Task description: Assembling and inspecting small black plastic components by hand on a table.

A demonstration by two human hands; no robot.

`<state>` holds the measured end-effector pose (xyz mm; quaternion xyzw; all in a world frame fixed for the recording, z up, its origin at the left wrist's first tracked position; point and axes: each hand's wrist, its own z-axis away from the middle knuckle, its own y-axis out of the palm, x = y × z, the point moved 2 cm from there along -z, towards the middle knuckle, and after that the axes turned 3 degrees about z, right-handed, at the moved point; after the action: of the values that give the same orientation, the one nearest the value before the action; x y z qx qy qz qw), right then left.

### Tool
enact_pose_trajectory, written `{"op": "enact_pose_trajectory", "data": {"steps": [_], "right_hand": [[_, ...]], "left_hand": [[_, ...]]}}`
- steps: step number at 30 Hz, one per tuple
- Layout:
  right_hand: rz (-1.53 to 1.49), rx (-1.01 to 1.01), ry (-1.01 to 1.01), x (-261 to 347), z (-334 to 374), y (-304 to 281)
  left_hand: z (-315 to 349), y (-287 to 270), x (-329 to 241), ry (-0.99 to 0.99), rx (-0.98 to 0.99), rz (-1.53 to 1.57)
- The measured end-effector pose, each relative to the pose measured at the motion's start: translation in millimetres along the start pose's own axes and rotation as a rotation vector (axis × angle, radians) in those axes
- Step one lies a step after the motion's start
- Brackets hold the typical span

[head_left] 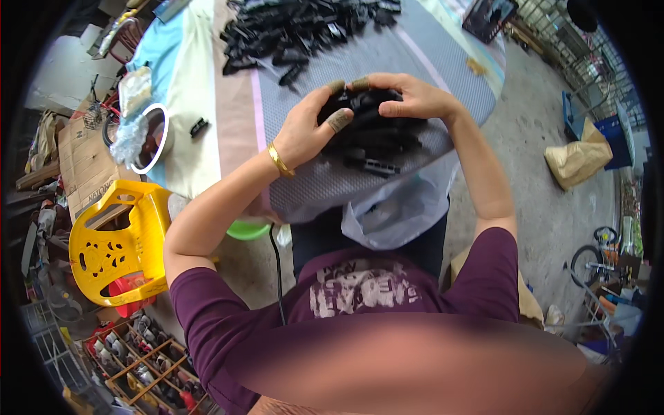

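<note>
A heap of black plastic pieces (370, 135) lies at the near edge of the cloth-covered table (415, 62). My left hand (321, 117) curves around its left and far side, thumb apart from the fingers. Tape wraps some of its fingertips, and a gold bracelet circles the wrist. My right hand (415, 97) cups the heap's far right side, its thumb spread over the pieces. The two index fingertips almost meet beyond the heap. Below the table edge, a translucent plastic bag (401, 214) hangs open above my lap, with something dark inside.
Farther back lies a larger pile of black pieces (297, 34). One loose black piece (198, 127) sits left, near a white-rimmed container (160, 142). A yellow plastic chair (149, 228) stands left; a brown paper sack (577, 158) rests on the floor at right.
</note>
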<state>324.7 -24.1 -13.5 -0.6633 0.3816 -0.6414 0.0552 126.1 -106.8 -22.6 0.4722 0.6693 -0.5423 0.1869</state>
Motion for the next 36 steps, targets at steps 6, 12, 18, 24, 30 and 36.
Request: {"op": "enact_pose_trajectory", "data": {"steps": [6,12,18,24,30,36], "right_hand": [[-0.049,-0.237,0.016,11.0,51.8,25.8],[0.194,-0.458,-0.097,22.1,97.5,34.7],[0.362,-0.704,-0.258,28.4,130.2,53.8],[0.480,-0.694,-0.218,16.3,165.3,87.8],[0.553,-0.476,0.475,-42.1,178.6,110.1],[0.992,-0.091,0.806,-130.2,178.4,116.7]], "left_hand": [[19.6,46.6,-44.6,0.074,0.028,-0.123],[32.2,82.5,-71.4,0.228,0.034,-0.189],[45.0,104.1,-84.1,0.418,0.036,0.032],[53.9,76.6,-70.5,0.264,0.294,0.463],[107.1,114.5,-9.5,0.091,1.140,-0.166],[126.1,168.4,80.6,0.585,0.989,-0.364]]}}
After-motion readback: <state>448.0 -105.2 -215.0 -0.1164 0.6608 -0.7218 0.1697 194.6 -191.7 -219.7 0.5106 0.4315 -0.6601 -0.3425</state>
